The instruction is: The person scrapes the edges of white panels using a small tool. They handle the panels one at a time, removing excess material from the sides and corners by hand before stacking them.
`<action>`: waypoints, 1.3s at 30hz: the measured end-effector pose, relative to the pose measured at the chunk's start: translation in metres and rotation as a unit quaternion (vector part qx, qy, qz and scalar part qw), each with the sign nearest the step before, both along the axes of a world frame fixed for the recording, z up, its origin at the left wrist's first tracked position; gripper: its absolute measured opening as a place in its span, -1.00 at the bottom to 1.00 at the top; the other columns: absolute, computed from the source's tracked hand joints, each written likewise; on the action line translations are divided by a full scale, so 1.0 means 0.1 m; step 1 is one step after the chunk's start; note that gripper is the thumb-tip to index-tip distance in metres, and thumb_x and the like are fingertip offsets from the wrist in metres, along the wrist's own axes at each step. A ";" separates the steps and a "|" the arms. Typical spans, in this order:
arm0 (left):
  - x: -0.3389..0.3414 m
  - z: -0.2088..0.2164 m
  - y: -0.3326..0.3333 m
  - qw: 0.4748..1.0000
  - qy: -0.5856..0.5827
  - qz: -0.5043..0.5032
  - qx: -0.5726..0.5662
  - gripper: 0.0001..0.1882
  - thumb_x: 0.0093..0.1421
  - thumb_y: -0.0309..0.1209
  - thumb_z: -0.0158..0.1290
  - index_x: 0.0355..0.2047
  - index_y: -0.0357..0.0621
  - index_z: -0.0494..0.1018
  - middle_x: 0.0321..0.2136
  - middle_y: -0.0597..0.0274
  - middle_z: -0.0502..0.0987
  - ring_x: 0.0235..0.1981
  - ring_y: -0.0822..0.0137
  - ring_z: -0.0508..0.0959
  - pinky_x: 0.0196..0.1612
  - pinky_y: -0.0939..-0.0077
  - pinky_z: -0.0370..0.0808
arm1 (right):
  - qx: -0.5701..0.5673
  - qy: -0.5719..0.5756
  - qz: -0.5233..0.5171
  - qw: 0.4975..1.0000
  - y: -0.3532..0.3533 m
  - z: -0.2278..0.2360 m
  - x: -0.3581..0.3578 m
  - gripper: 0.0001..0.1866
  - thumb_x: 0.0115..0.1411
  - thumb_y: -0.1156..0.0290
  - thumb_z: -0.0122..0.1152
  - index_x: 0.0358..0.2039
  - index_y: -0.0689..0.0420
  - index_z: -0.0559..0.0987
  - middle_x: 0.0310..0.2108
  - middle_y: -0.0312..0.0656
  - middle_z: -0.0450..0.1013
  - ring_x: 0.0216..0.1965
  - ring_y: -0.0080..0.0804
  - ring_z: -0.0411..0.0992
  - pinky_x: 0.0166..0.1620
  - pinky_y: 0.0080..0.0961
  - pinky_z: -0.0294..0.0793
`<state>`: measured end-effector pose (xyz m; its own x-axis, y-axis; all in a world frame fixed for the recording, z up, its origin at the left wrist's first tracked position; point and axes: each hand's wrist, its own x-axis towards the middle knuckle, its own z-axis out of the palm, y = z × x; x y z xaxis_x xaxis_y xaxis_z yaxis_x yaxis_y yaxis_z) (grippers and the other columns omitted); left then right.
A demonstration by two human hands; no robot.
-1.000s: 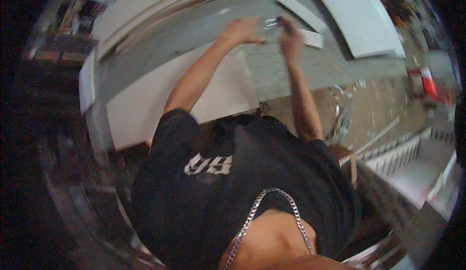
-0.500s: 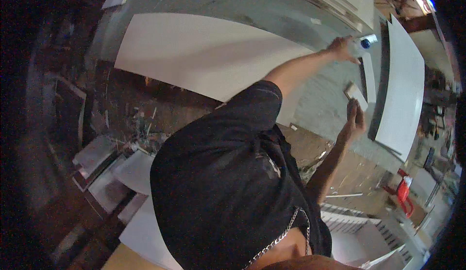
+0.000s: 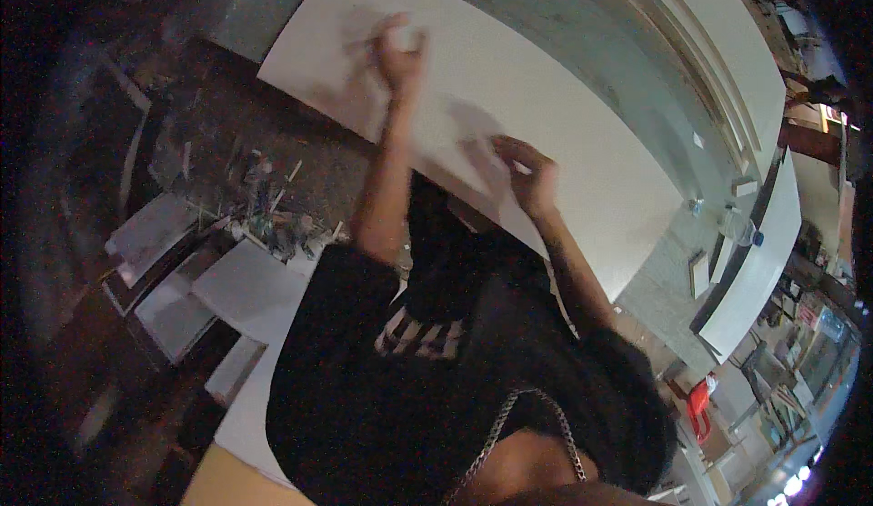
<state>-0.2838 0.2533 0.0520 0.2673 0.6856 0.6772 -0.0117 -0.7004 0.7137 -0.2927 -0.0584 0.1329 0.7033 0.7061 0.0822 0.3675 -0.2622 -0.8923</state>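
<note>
A long white panel (image 3: 564, 115) lies on the grey-green work table. Above its left part is my left hand (image 3: 397, 59), raised, with fingers curled but apart and nothing seen in them. My right hand (image 3: 534, 177) hovers by the panel's near edge, slightly blurred. Its fingers bend toward the left, with a pale gap between them and the thumb, and I see nothing held. Both hands cast shadows on the panel. Off to the right, a clear plastic bottle with a blue cap (image 3: 741, 226) rests on the table near short white pieces (image 3: 698, 272).
Long white boards (image 3: 700, 60) are stacked along the far side. Another white panel (image 3: 759, 279) lies at the right edge. Offcut boards (image 3: 245, 283) and dark clutter sit at the lower left. A red-handled object (image 3: 698, 406) is at the lower right.
My left hand has let go of the bottle and swung far left over the panel. My right hand has left the short white pieces and moved left. The view has turned left.
</note>
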 end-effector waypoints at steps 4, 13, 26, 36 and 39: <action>-0.47 0.02 1.36 0.949 0.301 0.082 0.049 -0.27 -0.06 0.03 0.30 0.00 -0.20 0.42 -0.06 -0.01 0.51 -0.06 -0.06 0.47 0.06 0.07 0.36 | -0.041 -0.033 0.123 0.991 1.64 -0.40 0.27 -0.61 0.09 0.60 0.17 -0.03 0.09 0.56 0.09 -0.22 0.44 0.10 -0.22 0.41 0.14 -0.30 0.42; -0.83 -0.29 1.91 0.905 0.387 0.174 0.039 0.04 -0.07 0.41 0.07 0.10 -0.33 0.35 0.05 -0.19 0.43 0.08 -0.14 0.41 0.15 -0.09 0.26 | -0.239 -0.278 0.213 0.906 2.07 -0.30 -0.13 -0.40 0.18 0.33 0.17 0.25 -0.02 0.31 0.34 -0.32 0.13 0.39 -0.27 -0.01 0.38 0.11 -0.18; -0.86 0.51 1.80 0.918 0.326 -0.024 -0.226 0.00 0.07 0.13 0.20 0.28 -0.34 0.10 0.28 -0.19 0.15 0.30 -0.08 0.17 0.27 0.04 0.19 | -0.203 -0.293 0.238 0.904 2.28 -0.33 0.01 -0.34 0.23 0.23 0.13 0.32 0.02 0.19 0.36 -0.26 0.08 0.39 -0.23 -0.02 0.38 0.11 -0.21; -0.71 -0.07 1.90 0.933 0.310 0.173 0.054 -0.05 -0.03 0.19 0.23 0.17 -0.30 0.29 0.10 -0.16 0.39 0.15 -0.08 0.37 0.18 0.04 0.28 | -0.174 -0.300 0.340 0.874 0.67 -0.37 -0.10 -0.43 0.13 0.35 0.16 0.20 -0.09 0.38 0.26 -0.28 0.24 0.35 -0.23 0.08 0.36 0.01 -0.05; -0.86 -0.18 2.04 0.906 0.372 0.191 0.061 0.02 -0.08 0.37 0.11 0.10 -0.33 0.35 0.05 -0.17 0.42 0.10 -0.13 0.40 0.18 -0.02 0.26 | -0.107 -0.342 0.293 0.886 0.79 -0.41 -0.07 -0.54 0.03 0.45 0.24 0.00 -0.11 0.55 0.12 -0.38 0.40 0.17 -0.28 0.29 0.27 -0.14 0.15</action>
